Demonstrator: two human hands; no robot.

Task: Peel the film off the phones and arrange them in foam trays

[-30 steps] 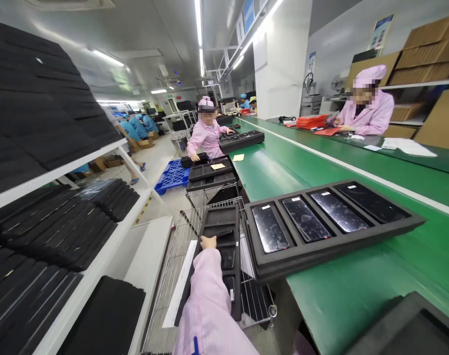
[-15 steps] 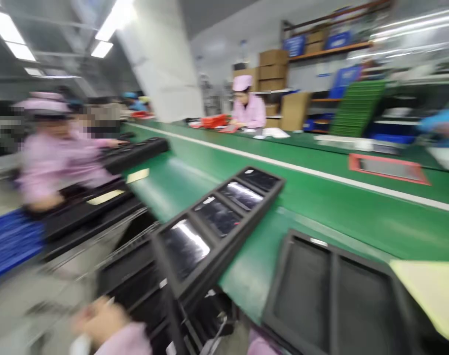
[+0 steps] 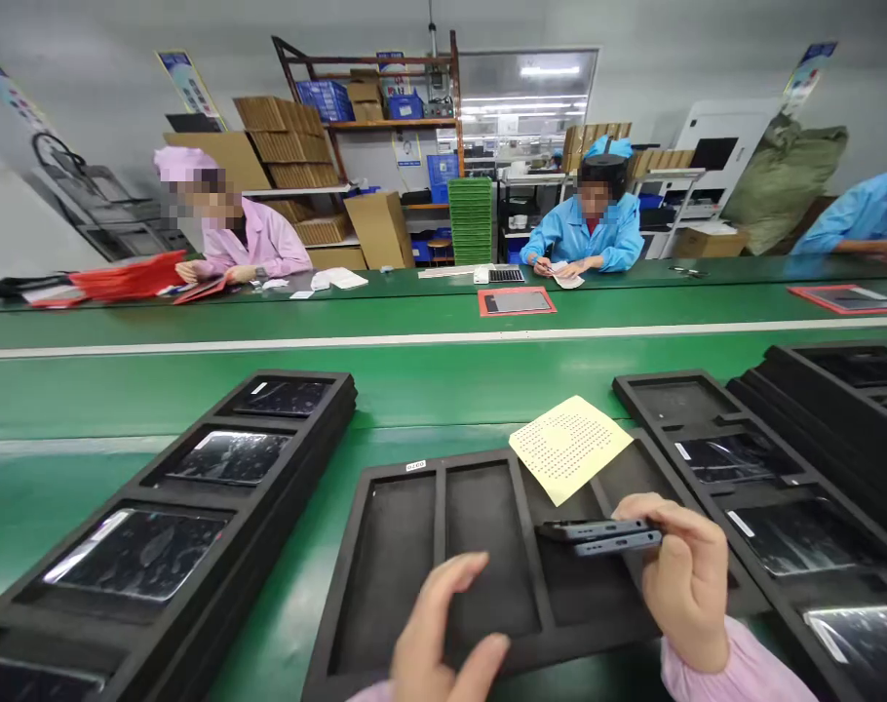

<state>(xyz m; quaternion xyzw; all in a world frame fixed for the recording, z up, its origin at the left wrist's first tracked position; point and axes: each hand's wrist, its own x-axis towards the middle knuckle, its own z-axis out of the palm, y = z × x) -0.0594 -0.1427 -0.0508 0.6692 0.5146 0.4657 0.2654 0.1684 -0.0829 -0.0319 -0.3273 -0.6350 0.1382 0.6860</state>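
Two dark phones [image 3: 608, 539] are held together, nearly edge-on, with small openings showing along their ends. My right hand [image 3: 688, 575] grips them at their right end, above a black foam tray [image 3: 483, 517]. To the left, my left hand [image 3: 443, 648] is open over the tray's front part, thumb and fingers apart, touching no phone. The tray's visible compartments hold no devices. A yellow dotted sheet [image 3: 571, 444] lies across its back right part, behind the phones.
On the left stands a stack of black trays [image 3: 287, 526] holding glossy-screened devices. Another similar tray [image 3: 711, 502] lies on the right, beside a taller stack [image 3: 787, 419]. Across the green bench [image 3: 414, 390], a person in pink [image 3: 268, 234] and a person in blue [image 3: 586, 229] sit working.
My view has swung right and steadied. The hand blurred at the lower left is gone from there; both my hands are now over the foam tray, with two phones in the right.
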